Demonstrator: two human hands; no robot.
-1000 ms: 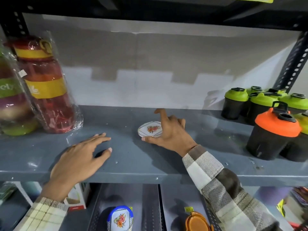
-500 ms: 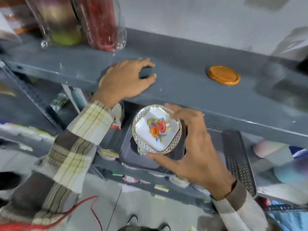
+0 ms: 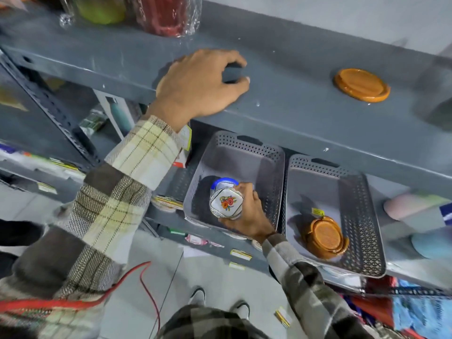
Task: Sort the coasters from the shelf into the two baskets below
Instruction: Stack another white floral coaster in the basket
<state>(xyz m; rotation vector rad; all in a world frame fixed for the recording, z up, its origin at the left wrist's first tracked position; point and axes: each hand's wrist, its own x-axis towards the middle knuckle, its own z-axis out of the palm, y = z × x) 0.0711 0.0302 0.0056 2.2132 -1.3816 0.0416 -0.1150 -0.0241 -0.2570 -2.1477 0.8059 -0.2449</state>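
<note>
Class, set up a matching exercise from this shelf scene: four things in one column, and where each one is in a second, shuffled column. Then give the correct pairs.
Things
1. white floral coaster
2. lone orange coaster
3. stack of orange coasters
4. left hand

Places
A. lying in the right basket
B. held by the right hand over the left basket
C. resting on the edge of the grey shelf
D. lying alone on top of the grey shelf

Pairs: 1-B, 2-D, 3-A, 4-C
</note>
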